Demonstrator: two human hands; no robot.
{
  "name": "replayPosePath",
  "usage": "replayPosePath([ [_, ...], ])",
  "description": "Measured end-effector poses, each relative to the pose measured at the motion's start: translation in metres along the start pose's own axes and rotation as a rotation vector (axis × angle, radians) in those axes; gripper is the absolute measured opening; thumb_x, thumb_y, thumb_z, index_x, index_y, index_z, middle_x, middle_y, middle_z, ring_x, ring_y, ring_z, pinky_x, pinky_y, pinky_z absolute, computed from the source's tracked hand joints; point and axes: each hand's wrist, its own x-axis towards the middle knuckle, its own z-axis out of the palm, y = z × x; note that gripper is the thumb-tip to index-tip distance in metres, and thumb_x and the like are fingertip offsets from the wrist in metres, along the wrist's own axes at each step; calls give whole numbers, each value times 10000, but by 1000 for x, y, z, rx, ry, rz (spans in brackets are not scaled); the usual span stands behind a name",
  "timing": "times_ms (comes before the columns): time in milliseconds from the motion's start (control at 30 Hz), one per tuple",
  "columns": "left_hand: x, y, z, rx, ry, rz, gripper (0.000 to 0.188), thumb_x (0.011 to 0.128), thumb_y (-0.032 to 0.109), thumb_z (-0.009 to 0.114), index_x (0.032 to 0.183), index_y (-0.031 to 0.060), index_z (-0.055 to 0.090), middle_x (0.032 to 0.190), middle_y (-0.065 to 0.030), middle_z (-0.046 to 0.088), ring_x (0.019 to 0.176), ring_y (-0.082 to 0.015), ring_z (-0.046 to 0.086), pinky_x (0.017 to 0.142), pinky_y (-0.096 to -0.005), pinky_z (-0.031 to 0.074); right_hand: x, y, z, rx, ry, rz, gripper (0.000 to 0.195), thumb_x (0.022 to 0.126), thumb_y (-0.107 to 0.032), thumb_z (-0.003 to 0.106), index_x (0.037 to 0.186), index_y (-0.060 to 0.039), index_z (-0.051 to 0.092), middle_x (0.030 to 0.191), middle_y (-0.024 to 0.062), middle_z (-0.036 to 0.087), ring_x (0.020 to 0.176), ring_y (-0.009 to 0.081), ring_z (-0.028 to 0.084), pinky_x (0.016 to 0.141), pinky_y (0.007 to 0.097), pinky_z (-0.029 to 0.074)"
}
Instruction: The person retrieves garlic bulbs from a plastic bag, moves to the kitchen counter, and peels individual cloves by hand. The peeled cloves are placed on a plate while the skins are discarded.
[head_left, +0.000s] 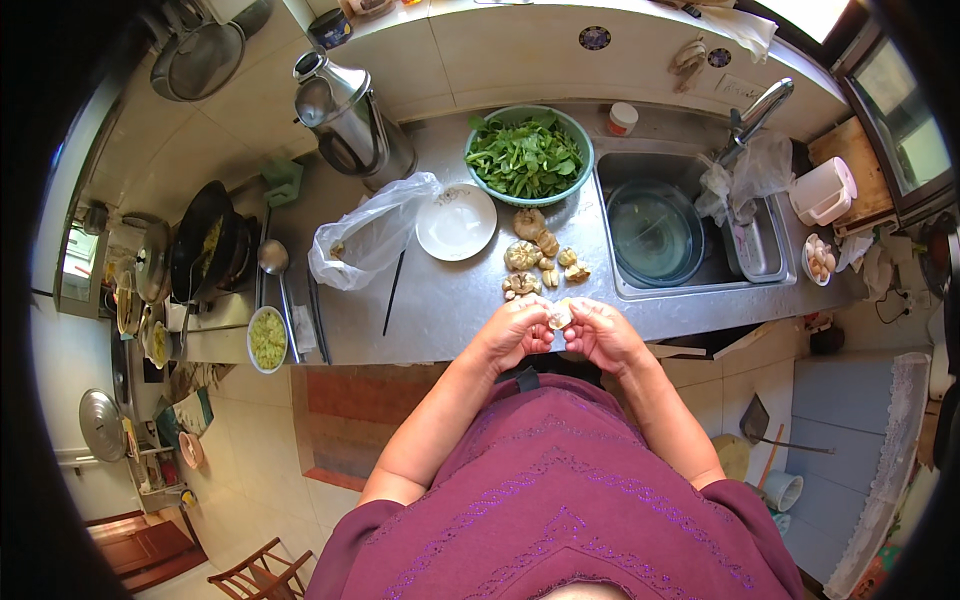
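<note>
Near the counter's front edge, my left hand (517, 330) and my right hand (602, 334) meet, both gripping a small pale garlic clove (559, 315) between their fingertips. Just beyond them lie garlic bulbs (522, 256) and several loose cloves (576, 271) on the steel counter. Behind and to the left of the garlic is an empty white plate (457, 223). A teal basin (585, 161) full of leafy greens (525, 154) stands farther back. Left of the plate rests a crumpled clear plastic bag (360, 240), with a dark chopstick (394, 292) beside it.
At right is a sink (660, 293) holding a basin of water (652, 232), with a faucet (757, 112). A steel vacuum flask (352, 120) stands at back left. A ladle (274, 257), a bowl of chopped food (268, 341) and a wok (196, 225) are farther left.
</note>
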Motion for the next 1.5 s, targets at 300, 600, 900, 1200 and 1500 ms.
replayPosePath([
  [300, -2, 6, -9, -42, 50, 4, 144, 848, 94, 543, 991, 79, 539, 852, -47, 600, 687, -140, 574, 582, -292, 500, 6, 6, -21, 220, -8, -30, 242, 964, -221, 480, 1116, -48, 554, 994, 92, 646, 801, 152, 635, 689, 318, 550],
  [600, 26, -9, -110, 424, 625, 102, 171, 866, 96, 563, 1036, 85, 562, 793, 1, 604, 620, -73, 564, 554, -223, 494, 19, -14, -74, 191, 283, -74, 230, 919, -258, 571, 1037, -62, 590, 939, 73, 620, 862, 206, 620, 734, 396, 542],
  [900, 39, -30, -142, 823, 866, 417, 446, 784, 66, 576, 1229, 46, 548, 1176, -155, 550, 924, -206, 585, 832, -309, 475, 104, 6, -135, -1482, 628, -592, 174, 848, -241, 623, 936, -104, 682, 768, 98, 624, 728, 252, 632, 654, 362, 508],
  [1200, 17, -31, -71, 675, 485, 384, 305, 847, 46, 552, 1146, 18, 601, 1099, -111, 598, 823, -146, 629, 751, -266, 498, 148, -8, -91, -2023, 556, -312, 280, 724, -271, 690, 912, -64, 678, 975, 158, 603, 888, 335, 612, 745, 431, 510],
  [1500, 5, -12, -15, 547, 280, 366, 233, 923, 82, 497, 1132, 29, 588, 1009, -49, 617, 810, -106, 592, 724, -242, 476, 61, -40, -35, -326, 4, -208, 417, 882, 30, 483, 1297, 1, 464, 1199, 112, 570, 1115, 208, 565, 931, 322, 473],
])
